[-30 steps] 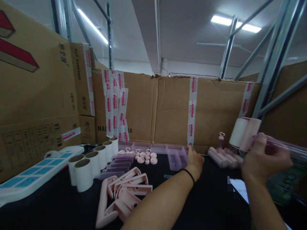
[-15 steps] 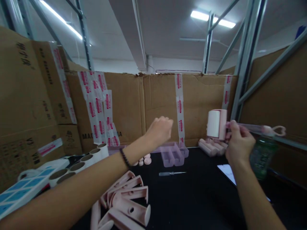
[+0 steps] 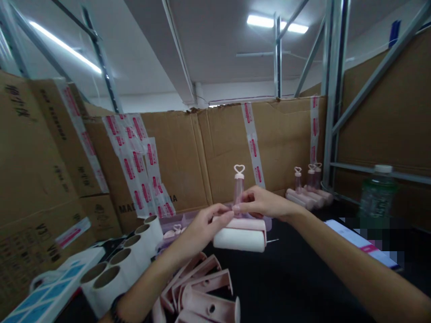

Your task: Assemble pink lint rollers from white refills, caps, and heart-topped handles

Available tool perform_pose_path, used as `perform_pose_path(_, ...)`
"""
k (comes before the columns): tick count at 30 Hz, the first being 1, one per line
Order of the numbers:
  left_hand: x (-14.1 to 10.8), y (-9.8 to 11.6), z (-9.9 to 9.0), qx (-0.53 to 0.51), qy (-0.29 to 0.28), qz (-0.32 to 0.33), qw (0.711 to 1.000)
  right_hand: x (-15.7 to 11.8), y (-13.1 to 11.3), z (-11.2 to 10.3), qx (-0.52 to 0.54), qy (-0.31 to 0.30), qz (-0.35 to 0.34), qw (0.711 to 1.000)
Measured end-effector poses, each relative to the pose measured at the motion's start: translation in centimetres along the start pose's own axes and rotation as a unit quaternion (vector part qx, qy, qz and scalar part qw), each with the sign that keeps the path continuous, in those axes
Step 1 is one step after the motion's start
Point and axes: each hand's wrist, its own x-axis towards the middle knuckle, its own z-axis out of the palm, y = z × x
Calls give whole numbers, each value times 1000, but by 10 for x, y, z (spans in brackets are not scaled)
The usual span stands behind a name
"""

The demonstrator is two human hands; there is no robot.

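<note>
In front of me is a lint roller [image 3: 239,240], its white roll lying level in a pink cover. Its clear pink handle [image 3: 239,185] stands upright above and ends in a heart-shaped loop. My right hand [image 3: 267,202] pinches the handle low down, close to the cover. My left hand [image 3: 208,223] grips the cover's left end, thumb on top. Below them lies a heap of loose pink roller covers [image 3: 210,305]. Small pink heart-topped caps [image 3: 172,232] sit behind my left forearm, beside a purple plastic tray [image 3: 268,223] that the hands partly hide.
White paper rolls [image 3: 126,262] stand in a row at left, by a blue-and-white case [image 3: 50,291]. Further lint rollers [image 3: 311,196] rest at the back right. A phone [image 3: 363,244] and a green-labelled bottle [image 3: 379,197] are on the right. A screwdriver's tip [image 3: 273,241] shows behind the roll.
My right hand has brought the lint roller from the right to the middle and turned its handle upright. My left hand, a raised fist before, has come down onto the cover. The view has shifted.
</note>
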Motion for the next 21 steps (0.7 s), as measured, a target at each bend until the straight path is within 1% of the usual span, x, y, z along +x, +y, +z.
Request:
perform_pose_path(2, -4, -11, -1, -27, -6, -17, 999, 14, -3, 5, -7, -39, -1, 999)
perform_pose_path(4, -7, -23, -3, -51, 9, -41, 998, 26, -3, 7, -22, -46, -5, 999)
perform_pose_path(6, -10, -37, -5, -82, 43, -62, 994, 34, -1, 7, -45, -13, -11, 999)
perform_pose_path(9, -14, -53, -9, -143, 100, -82, 981, 36, 3, 5, -77, 68, -21, 994)
perform_pose_path(10, -15, -56, -11, -175, 120, -86, 974, 34, 5, 5, -86, 88, -25, 992)
perform_pose_path(12, -17, -60, -14, -255, 163, -83, 950, 26, 9, 9, -102, 103, -29, 989)
perform_pose_path(14, -20, -60, -17, -332, 196, -78, 919, 15, 14, 18, -115, 98, -34, 988)
perform_pose_path(16, -24, -59, -19, -375, 198, -86, 902, 5, 19, 30, -110, 87, -41, 989)
perform_pose_path(19, -30, -56, -15, -387, 182, -117, 896, -1, 26, 53, -36, 70, -43, 996)
perform_pose_path(21, -33, -56, -10, -377, 174, -120, 902, 1, 29, 69, 36, 66, -48, 996)
